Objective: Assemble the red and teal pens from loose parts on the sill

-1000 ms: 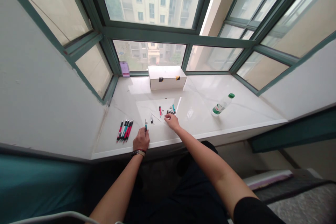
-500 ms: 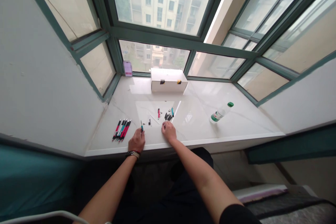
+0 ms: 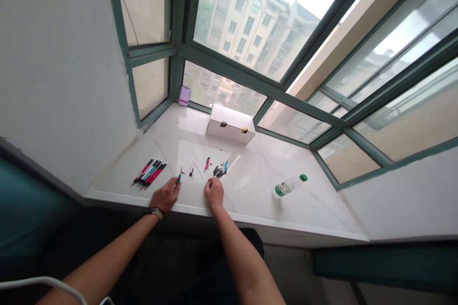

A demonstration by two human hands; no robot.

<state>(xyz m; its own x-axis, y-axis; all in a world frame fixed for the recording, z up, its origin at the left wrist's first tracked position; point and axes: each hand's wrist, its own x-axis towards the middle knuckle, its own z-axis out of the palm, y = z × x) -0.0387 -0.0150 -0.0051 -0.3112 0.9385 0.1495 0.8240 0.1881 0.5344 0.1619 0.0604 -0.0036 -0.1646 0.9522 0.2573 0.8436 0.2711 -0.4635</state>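
Note:
My left hand (image 3: 166,194) is closed on a teal pen part (image 3: 179,177) with a thin dark tip pointing away from me. My right hand (image 3: 214,191) rests on the white sill with its fingers curled; whatever is in them is hidden. Just beyond it lie several small black pen parts (image 3: 217,171), a teal barrel piece (image 3: 225,167) and a red barrel piece (image 3: 206,164). Between the hands are a black-and-clear pen piece (image 3: 191,170) and a thin white refill (image 3: 199,170). Left of my left hand, several red, teal and black pens (image 3: 149,172) lie side by side.
A white box (image 3: 231,125) with dark and yellow tabs stands at the back by the window. On the right, a clear bottle (image 3: 289,186) with a green cap stands on the sill (image 3: 315,209). A purple packet (image 3: 185,96) leans in the back left corner.
The view has tilted and swung, so the sill and everything on it appear slanted and shifted. My left hand keeps the teal pen part; my right hand stays by the black parts.

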